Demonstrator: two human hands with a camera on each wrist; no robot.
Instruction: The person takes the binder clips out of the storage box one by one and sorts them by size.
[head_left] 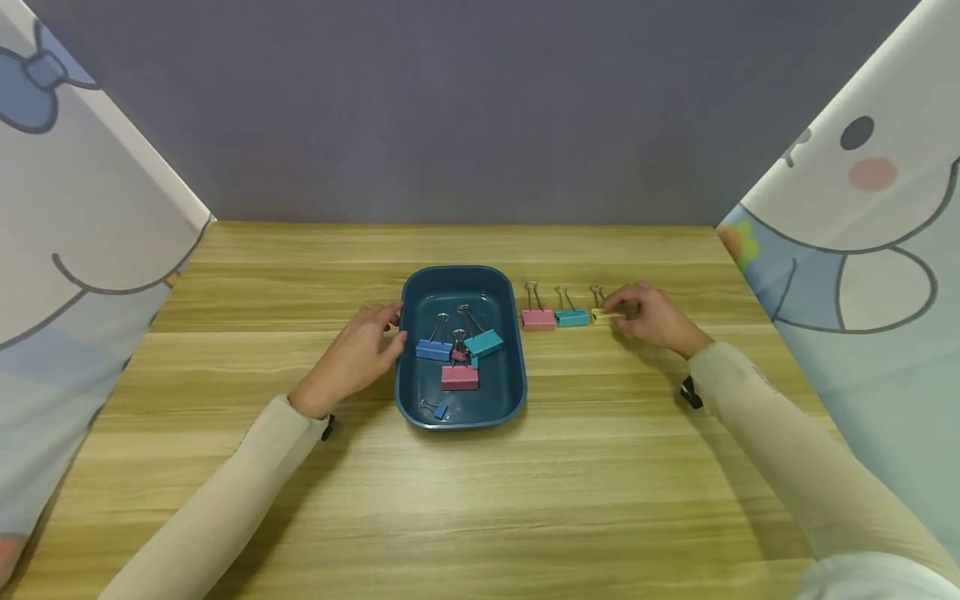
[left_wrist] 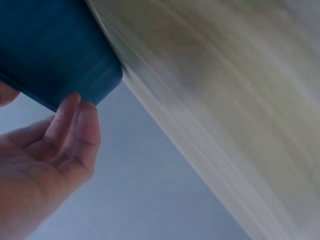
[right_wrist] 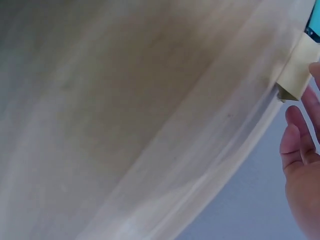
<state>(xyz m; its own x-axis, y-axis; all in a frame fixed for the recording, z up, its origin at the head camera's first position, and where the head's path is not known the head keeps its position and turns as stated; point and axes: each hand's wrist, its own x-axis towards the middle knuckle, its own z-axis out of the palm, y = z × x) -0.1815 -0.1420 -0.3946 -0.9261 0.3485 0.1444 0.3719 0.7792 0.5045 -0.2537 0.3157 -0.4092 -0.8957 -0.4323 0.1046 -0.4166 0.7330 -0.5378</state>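
My left hand is at the left wall of a dark blue plastic box, its fingers loosely bent and fingertips right at the rim. The left wrist view shows the box's outer wall with those fingers beside it. My right hand pinches a yellow binder clip at its right end, low over the table; the right wrist view shows the clip's flat side and a fingertip on it. A teal binder clip and a pink binder clip are in line to its left.
Inside the box are a blue binder clip, a larger teal clip, a pink clip, a small blue clip and smaller clips partly hidden among them. The wooden table meets a grey panel behind.
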